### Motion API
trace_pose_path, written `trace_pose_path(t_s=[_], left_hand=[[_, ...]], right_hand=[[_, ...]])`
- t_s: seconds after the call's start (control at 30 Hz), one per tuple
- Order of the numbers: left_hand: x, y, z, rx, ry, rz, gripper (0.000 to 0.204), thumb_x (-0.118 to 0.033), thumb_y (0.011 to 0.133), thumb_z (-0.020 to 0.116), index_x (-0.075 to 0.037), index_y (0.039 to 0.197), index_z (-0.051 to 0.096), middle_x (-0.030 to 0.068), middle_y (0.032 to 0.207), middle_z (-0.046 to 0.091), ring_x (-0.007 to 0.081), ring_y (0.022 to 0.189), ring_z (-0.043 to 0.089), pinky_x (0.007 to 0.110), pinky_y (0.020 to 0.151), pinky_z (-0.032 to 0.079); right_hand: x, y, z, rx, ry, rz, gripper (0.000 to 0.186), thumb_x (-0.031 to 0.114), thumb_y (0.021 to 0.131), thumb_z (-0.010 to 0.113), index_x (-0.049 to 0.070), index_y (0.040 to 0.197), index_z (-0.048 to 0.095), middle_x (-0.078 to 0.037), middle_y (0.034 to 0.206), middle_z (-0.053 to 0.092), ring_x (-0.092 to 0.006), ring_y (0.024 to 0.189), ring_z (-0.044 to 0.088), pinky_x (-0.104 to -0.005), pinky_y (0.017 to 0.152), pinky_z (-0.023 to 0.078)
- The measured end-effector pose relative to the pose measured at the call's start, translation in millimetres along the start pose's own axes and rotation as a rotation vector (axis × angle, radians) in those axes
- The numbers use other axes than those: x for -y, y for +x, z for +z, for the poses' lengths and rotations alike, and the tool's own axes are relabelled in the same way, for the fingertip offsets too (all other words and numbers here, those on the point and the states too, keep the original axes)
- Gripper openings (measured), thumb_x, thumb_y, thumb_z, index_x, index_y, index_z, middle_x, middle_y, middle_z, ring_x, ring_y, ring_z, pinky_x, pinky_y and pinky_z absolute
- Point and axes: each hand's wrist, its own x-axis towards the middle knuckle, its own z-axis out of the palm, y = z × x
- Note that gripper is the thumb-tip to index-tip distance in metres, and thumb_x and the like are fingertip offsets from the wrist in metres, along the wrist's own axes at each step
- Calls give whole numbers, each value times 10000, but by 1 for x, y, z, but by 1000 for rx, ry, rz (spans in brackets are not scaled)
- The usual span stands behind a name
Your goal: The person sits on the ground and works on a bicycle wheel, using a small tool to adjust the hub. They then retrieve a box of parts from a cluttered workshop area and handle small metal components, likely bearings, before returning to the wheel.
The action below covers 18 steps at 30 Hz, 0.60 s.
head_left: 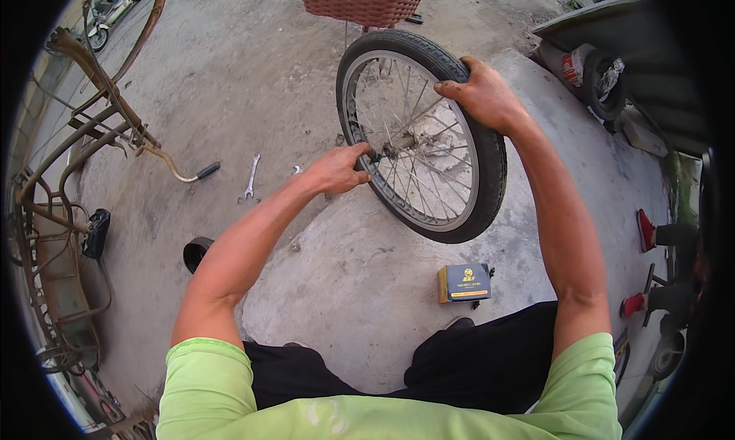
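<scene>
Spoked bicycle wheel (495,164) held tilted over concrete ground (337,287), near woven basket (367,3). Right hand (488,97) grasps its upper right edge. Left hand (337,170): fingers curled at wheel's left edge, beside hub; exact grip cannot be told.

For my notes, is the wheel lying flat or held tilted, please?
The wheel is tilted: the right hand grips its tyre, holding that edge above the ground.

I see matt rubber tyre (491,172) under right hand (484,95), smooth metal rim (442,226) inside, shiny metal wrench (252,176) left of left hand (343,169), rough concrete (329,248) below.
</scene>
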Motion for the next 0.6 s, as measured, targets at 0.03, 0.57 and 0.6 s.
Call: trace_pose_path(t_s=[0.03, 0.57, 0.6], left_hand=[[4, 3, 3, -17, 16, 19, 537, -279, 901, 713, -55, 1366, 564, 221, 1085, 706, 383, 1036, 673, 467, 907, 518], [-2, 15, 22, -97, 343, 63, 544, -223, 888, 698, -127, 1401, 543, 199, 1160, 621, 403, 1111, 643, 506, 918, 535], [-1, 15, 24, -116, 360, 74, 538, -223, 886, 705, -127, 1391, 546, 193, 1137, 620, 400, 1089, 651, 506, 897, 542]], right_hand=[[0, 1, 1, -3, -2, -4, 566, 413, 826, 772, -53, 1134, 676, -235, 936, 730, -342, 916, 730, -448, 859, 542], [-14, 7, 13, -29, 22, -38, 555, 420, 818, 774, -52, 1098, 696, -212, 905, 734, -321, 872, 730, -442, 835, 545], [-14, 8, 13, -18, 17, -27, 555, 422, 816, 774, -52, 1095, 697, -212, 904, 734, -322, 870, 730, -442, 834, 545]])
